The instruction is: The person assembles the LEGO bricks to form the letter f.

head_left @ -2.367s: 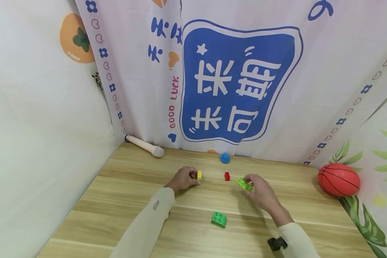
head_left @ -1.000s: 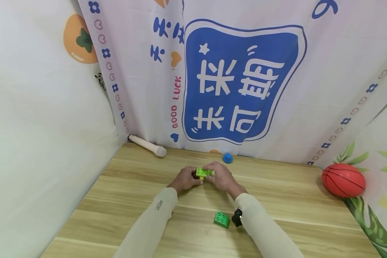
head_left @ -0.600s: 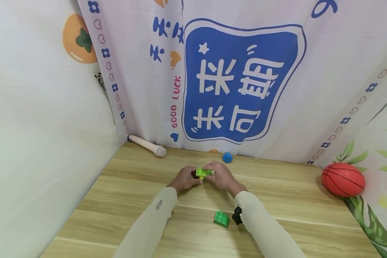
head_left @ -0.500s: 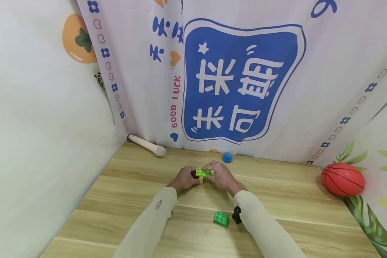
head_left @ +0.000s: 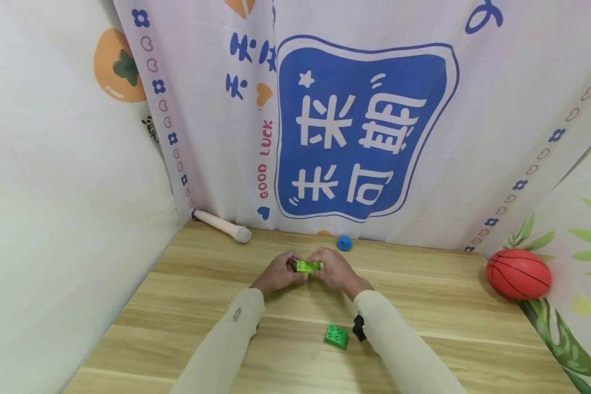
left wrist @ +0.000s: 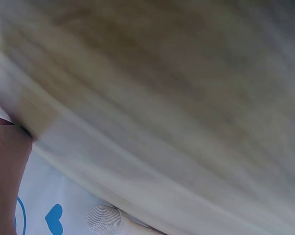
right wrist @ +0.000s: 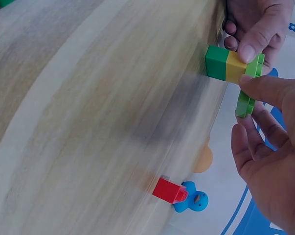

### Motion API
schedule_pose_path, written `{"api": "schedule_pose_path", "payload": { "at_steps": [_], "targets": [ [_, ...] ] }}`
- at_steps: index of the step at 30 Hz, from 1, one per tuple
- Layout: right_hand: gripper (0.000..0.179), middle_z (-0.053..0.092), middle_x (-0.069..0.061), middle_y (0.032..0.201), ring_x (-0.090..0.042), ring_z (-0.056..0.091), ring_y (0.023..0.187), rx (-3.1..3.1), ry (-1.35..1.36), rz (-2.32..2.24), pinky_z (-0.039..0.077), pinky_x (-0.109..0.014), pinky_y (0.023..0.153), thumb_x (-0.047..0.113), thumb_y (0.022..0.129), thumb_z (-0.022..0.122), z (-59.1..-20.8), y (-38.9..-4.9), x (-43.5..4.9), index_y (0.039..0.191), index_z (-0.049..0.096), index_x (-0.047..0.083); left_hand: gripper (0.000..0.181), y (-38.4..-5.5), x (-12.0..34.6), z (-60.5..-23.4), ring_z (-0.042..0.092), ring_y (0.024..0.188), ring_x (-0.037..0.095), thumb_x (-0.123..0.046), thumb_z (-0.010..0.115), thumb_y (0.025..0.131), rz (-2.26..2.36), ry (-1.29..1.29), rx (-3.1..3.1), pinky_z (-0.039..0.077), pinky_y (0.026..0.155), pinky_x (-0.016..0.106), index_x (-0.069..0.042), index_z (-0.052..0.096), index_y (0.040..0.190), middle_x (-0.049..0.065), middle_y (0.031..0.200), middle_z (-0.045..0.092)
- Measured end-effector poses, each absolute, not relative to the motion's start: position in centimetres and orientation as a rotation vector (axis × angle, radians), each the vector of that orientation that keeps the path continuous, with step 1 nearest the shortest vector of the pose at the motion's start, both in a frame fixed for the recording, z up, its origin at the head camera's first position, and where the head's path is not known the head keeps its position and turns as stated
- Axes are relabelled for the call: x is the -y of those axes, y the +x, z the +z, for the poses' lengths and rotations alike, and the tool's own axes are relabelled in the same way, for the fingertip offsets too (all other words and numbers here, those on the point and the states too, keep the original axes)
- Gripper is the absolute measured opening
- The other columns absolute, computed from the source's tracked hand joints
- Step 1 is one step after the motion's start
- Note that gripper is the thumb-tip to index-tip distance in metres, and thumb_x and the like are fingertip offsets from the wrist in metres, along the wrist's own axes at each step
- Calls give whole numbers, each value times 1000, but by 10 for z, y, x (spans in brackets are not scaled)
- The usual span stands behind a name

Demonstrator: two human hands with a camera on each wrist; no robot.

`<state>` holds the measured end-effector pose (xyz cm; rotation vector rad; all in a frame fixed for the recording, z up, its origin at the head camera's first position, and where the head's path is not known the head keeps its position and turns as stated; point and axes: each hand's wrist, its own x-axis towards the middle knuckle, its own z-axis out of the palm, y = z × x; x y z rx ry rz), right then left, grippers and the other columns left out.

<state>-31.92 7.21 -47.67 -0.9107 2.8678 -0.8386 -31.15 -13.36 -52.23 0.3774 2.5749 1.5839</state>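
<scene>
My left hand and right hand meet near the table's far middle. In the right wrist view, the left thumb and fingers grip a yellow toy brick with a green toy brick joined to its far side. A lime-green studded plate brick lies against the yellow one's other end, pinched by the right thumb and fingers. From the head view only the plate's studded top shows; it covers the yellow brick. The left wrist view catches just part of a hand at its edge.
A green curved brick lies nearer on the wooden table. Beyond the right hand are a red brick and a blue toy. A white microphone rests at back left, a red basketball at right.
Since the oldest frame, my right hand has carried the lime-green plate brick left onto the yellow brick. Lately the plate has dipped slightly, and the yellow brick has vanished beneath it in the head view.
</scene>
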Motion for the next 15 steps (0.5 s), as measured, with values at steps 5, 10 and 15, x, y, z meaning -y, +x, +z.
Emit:
{"api": "schedule_pose_path", "payload": {
  "at_steps": [5, 10, 15],
  "targets": [
    [33, 77, -10, 120, -28, 71, 117, -2868, -932, -849, 57, -48, 106, -1, 90, 83, -477, -319, -72, 122, 81, 7, 36, -311, 136, -522, 55, 88, 17, -13, 86, 91, 1646, 388, -2533, 47, 76, 26, -6, 68, 121, 10, 104, 65],
    [34, 78, -11, 120, -29, 71, 116, -2874, -957, -842, 57, -49, 106, -2, 89, 83, -476, -319, -72, 122, 81, 7, 35, -313, 137, -524, 56, 88, 18, -12, 85, 92, 1670, 407, -2535, 47, 77, 27, -7, 68, 122, 12, 104, 66],
    [33, 79, -11, 119, -29, 71, 116, -2876, -979, -828, 57, -48, 106, -1, 90, 83, -474, -320, -73, 121, 81, 6, 33, -313, 138, -523, 60, 90, 17, -14, 84, 93, 1674, 395, -2555, 50, 80, 26, -8, 69, 121, 11, 107, 69]
  ]
}}
